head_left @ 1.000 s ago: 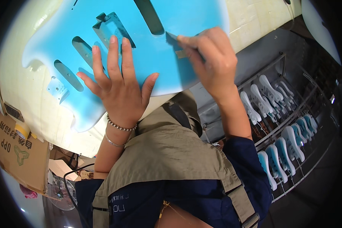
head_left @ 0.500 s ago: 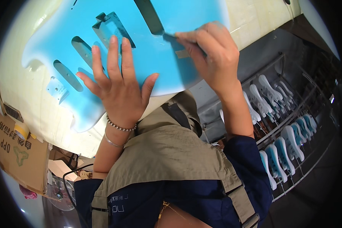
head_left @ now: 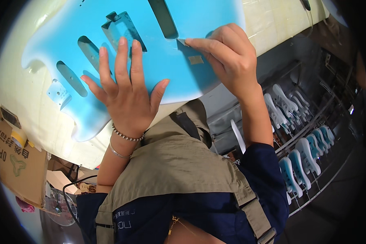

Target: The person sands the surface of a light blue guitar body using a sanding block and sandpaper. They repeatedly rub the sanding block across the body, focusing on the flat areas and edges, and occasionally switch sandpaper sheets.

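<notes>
A light-blue electric guitar body point(head_left: 158, 69), fading to white at its rim, lies flat before me. Several routed cavities are cut into it. Spread across its face near the pickup slots is my left hand point(head_left: 128, 91), palm down with fingers apart. My right hand point(head_left: 232, 61) pinches a small thin grey flat piece point(head_left: 182, 42) between thumb and forefinger. That piece touches or nearly touches the body beside the end of the long dark slot point(head_left: 163, 18); its kind is not clear. A small tan rectangular piece point(head_left: 196, 60) lies on the blue surface below the right fingers.
The guitar body rests on a cream-covered table point(head_left: 272, 28). Lower right, a wire rack point(head_left: 293, 142) carries several white and blue guitar-shaped parts. On the left stand a cardboard box point(head_left: 18, 162) and a yellow tape roll point(head_left: 18, 138). A black cable point(head_left: 66, 195) hangs near my left elbow.
My right fingertips have moved slightly away from the slot's end, and more of the tan piece shows. The left hand stays in place on the body. The view has shifted a little.
</notes>
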